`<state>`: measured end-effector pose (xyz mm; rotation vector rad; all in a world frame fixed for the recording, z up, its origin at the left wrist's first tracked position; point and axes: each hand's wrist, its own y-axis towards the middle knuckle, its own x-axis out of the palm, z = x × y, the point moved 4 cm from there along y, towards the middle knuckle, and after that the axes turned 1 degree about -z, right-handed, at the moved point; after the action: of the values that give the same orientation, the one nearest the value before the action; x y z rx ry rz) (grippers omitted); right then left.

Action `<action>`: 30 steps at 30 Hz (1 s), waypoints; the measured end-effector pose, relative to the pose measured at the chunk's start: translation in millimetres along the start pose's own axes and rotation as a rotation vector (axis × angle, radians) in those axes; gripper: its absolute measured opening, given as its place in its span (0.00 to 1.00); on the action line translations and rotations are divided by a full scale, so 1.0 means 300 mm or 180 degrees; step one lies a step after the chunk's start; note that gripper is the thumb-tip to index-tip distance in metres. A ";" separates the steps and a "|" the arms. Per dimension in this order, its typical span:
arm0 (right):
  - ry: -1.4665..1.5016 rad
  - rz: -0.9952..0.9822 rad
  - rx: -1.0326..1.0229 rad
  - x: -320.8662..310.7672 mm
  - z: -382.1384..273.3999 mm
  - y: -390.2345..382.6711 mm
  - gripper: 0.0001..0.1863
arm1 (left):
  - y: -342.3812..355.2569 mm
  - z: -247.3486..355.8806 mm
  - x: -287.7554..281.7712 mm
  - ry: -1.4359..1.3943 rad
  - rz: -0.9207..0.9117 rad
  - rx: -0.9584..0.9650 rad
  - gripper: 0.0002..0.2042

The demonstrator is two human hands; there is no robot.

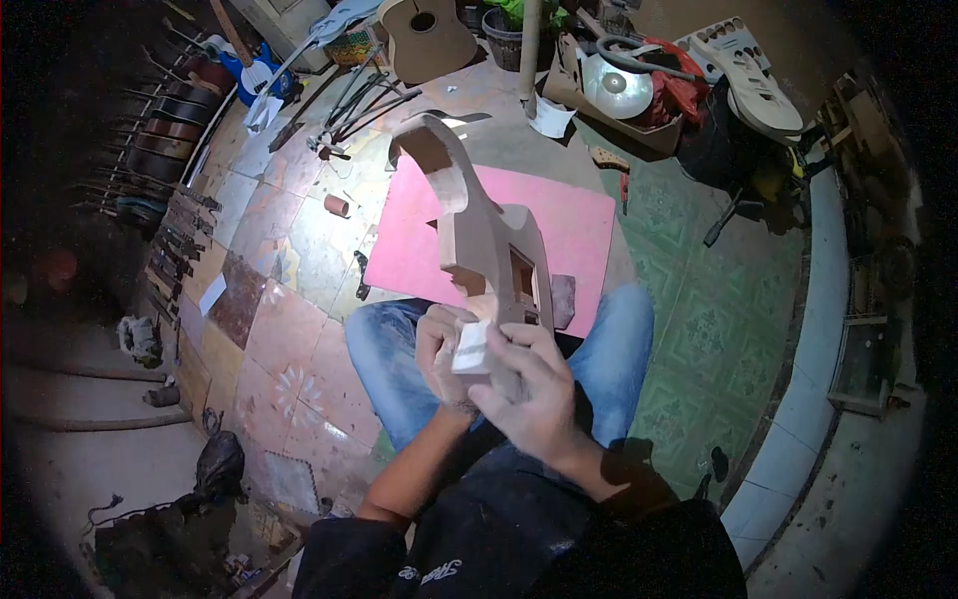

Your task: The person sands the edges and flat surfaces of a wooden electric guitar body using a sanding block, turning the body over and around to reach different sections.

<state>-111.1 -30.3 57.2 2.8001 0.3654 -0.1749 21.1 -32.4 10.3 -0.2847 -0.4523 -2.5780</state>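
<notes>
An unfinished wooden electric guitar body [474,215] stands tilted between my knees, its horn pointing away and cut-out cavities showing on its right face. At its near end, both hands meet around a small pale block [471,349]. My left hand [437,349] is closed with curled fingers along the block's left side. My right hand [534,389], dusty white, grips the block from the right with thumb and fingers. The hands hide part of the block and the lower end of the body. A grey flat piece [564,299] lies by my right knee.
A pink sheet [584,225] lies under the guitar body on the tiled floor. Beyond are a brown roll [337,206], metal stands [359,110], an acoustic guitar body [427,40] and a cluttered cardboard box [639,135]. A red-handled tool [624,192] lies right.
</notes>
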 end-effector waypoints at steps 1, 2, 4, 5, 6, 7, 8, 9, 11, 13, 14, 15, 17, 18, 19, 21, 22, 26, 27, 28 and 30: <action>-0.0132 0.0081 0.0120 -0.002 0.051 -0.002 0.26 | 0.004 0.018 0.012 -0.0104 -0.0001 0.0155 0.15; -0.0270 0.0159 0.0241 -0.009 0.085 -0.001 0.26 | 0.005 0.036 0.017 -0.0215 -0.0001 0.0308 0.14; -0.0200 0.0298 0.0384 -0.008 0.114 0.055 0.26 | 0.040 0.015 0.016 -0.0273 -0.0032 0.0299 0.14; -0.0257 0.0251 0.0380 0.000 0.100 0.067 0.27 | 0.053 0.002 0.013 -0.0326 -0.0041 0.0244 0.14; -0.0280 0.0032 0.0008 -0.043 0.036 0.071 0.26 | 0.039 -0.014 0.043 -0.0020 -0.0002 0.0224 0.14; -0.0247 -0.0126 -0.0300 -0.043 -0.044 0.056 0.26 | 0.029 -0.016 0.039 -0.0023 0.0008 0.0201 0.14; -0.0311 -0.0107 -0.0439 -0.048 -0.068 0.048 0.26 | 0.018 -0.023 0.035 -0.0024 -0.0003 0.0218 0.14; -0.0306 -0.0071 -0.0416 -0.039 -0.029 0.034 0.26 | 0.018 -0.020 0.030 -0.0019 -0.0060 0.0236 0.14; -0.0411 0.0318 0.0416 -0.035 0.149 0.026 0.28 | 0.029 0.006 0.038 -0.0346 -0.0044 0.0304 0.14; -0.0314 0.0387 0.0586 -0.042 0.133 0.041 0.28 | 0.024 -0.004 0.038 -0.0578 0.0027 0.0115 0.14; -0.0286 0.0180 0.0289 -0.031 0.057 0.032 0.27 | 0.023 -0.006 0.035 -0.0352 -0.0024 0.0216 0.14; -0.0258 -0.0013 0.0015 -0.026 -0.026 0.022 0.26 | 0.017 -0.007 0.030 -0.0343 -0.0025 0.0195 0.14; -0.0262 -0.0059 -0.0103 -0.033 -0.048 0.009 0.27 | 0.007 -0.009 0.023 -0.0260 0.0000 0.0075 0.13; -0.0294 0.0127 0.0223 -0.040 0.050 0.006 0.27 | 0.013 0.022 0.042 -0.0321 -0.0083 0.0302 0.13; -0.0343 0.0307 0.0549 -0.057 0.139 0.012 0.28 | 0.018 0.017 0.052 -0.0346 -0.0108 0.0294 0.13; -0.0253 0.0329 0.0783 -0.067 0.177 0.022 0.28 | 0.015 0.005 0.047 -0.0511 -0.0036 0.0209 0.13; -0.0332 0.0190 0.0455 -0.053 0.106 0.017 0.27 | 0.008 0.008 0.044 -0.0549 -0.0040 0.0176 0.12; -0.0294 0.0069 0.0262 -0.042 0.049 -0.013 0.26 | -0.006 0.042 0.029 -0.0172 -0.0161 0.0260 0.13; -0.0335 0.0193 0.0499 -0.052 0.102 0.003 0.27 | -0.009 0.042 0.047 -0.0474 -0.0157 0.0246 0.14; -0.0292 0.0350 0.0889 -0.070 0.152 0.023 0.26 | -0.004 0.039 0.052 -0.0455 -0.0149 0.0194 0.14; -0.0367 0.0268 0.0592 -0.056 0.124 0.008 0.26 | 0.006 0.029 0.052 -0.0434 -0.0141 0.0150 0.14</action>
<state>-129.7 -48.2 25.5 2.9638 0.2134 -0.3666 9.8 -37.6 23.4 -0.4402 -0.5738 -2.5967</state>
